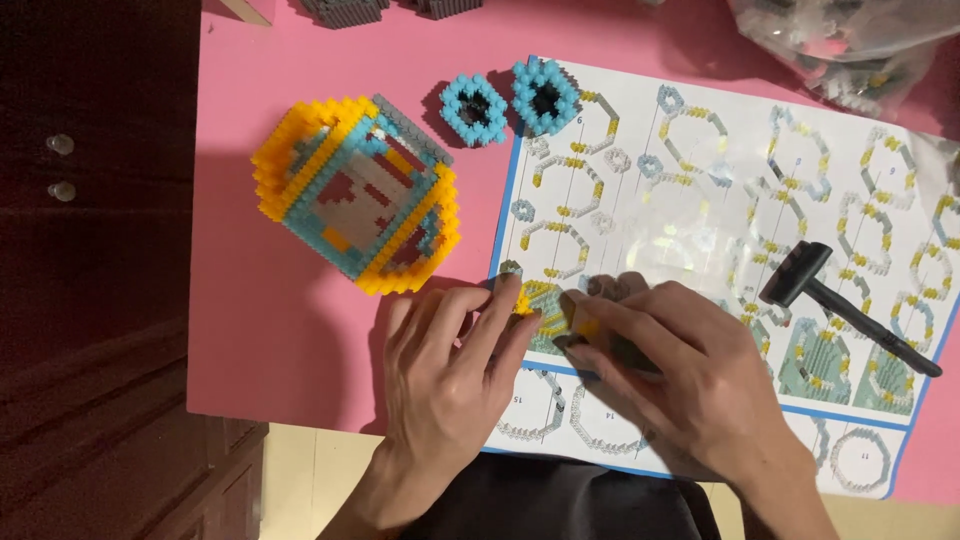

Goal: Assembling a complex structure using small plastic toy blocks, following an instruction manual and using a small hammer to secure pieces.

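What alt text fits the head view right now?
Left hand and right hand press a small yellow-and-grey brick piece on an instruction sheet atop a pink table. Nearby: a yellow-and-blue brick model, two blue brick rings, a black hammer.

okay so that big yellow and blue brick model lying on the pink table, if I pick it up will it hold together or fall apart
The brick model looks hollow with open gaps, so probably light for its size. It is built of tiny studded bricks, so a squeeze may pop pieces loose. It lies tilted on the pink table, so a push might rock it.

Small yellow-grey brick piece (pixel 575 325), flat on instruction sheet (pixel 700 180)
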